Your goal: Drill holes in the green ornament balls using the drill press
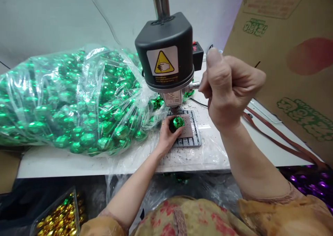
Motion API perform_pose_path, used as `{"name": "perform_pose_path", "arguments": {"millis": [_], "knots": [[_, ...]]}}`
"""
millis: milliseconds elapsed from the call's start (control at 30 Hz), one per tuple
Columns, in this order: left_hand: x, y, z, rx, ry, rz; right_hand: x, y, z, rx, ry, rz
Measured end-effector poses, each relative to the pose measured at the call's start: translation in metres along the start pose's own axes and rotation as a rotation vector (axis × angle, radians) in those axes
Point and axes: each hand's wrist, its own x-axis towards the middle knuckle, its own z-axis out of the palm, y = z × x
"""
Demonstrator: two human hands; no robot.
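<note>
Head view: the left hand (166,137) holds a shiny green ball (178,123) between thumb and fingers, its grip narrow, right below the tip of a black drill machine (166,42). The right hand (225,90), raised, is closed in a fist round the end of the machine's silver handle (194,86). The ball sits over a brownish board (189,125) on a grey plate (197,133), with dark crumbs scattered about the white bench (65,166). Left of the machine lies a big clear bag (65,101) full of green balls; at right stand a cardboard box (281,52) and, beside it, a brown strap (281,133). Below the bench, at lower left, a clear tub (76,204) holds gold balls (56,220)
</note>
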Motion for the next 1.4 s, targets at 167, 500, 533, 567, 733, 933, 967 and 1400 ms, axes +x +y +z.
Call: {"name": "perform_pose_path", "arguments": {"millis": [167, 500, 533, 567, 733, 933, 967, 1400], "knots": [[0.001, 0.000, 0.000, -0.025, -0.010, -0.015, -0.016, 0.007, -0.001, 0.039, 0.045, -0.097], [0.001, -0.004, 0.000, 0.019, 0.003, 0.042, -0.031, 0.018, -0.008, -0.064, 0.064, -0.196], [0.001, -0.004, 0.000, 0.021, 0.005, 0.047, -0.032, 0.020, -0.008, -0.056, 0.063, -0.199], [0.001, -0.003, 0.000, 0.024, 0.008, 0.049, -0.034, 0.021, -0.009, -0.050, 0.061, -0.209], [0.001, -0.003, 0.001, 0.041, 0.030, 0.061, -0.036, 0.025, -0.011, -0.063, 0.055, -0.287], [0.000, -0.005, 0.002, 0.058, 0.030, 0.070, -0.037, 0.027, -0.013, -0.030, 0.026, -0.350], [0.000, -0.005, 0.002, 0.056, 0.032, 0.076, -0.038, 0.028, -0.013, -0.029, 0.025, -0.354], [0.000, -0.005, 0.003, 0.021, 0.051, 0.069, -0.048, 0.038, -0.020, 0.047, -0.049, -0.386]]}}
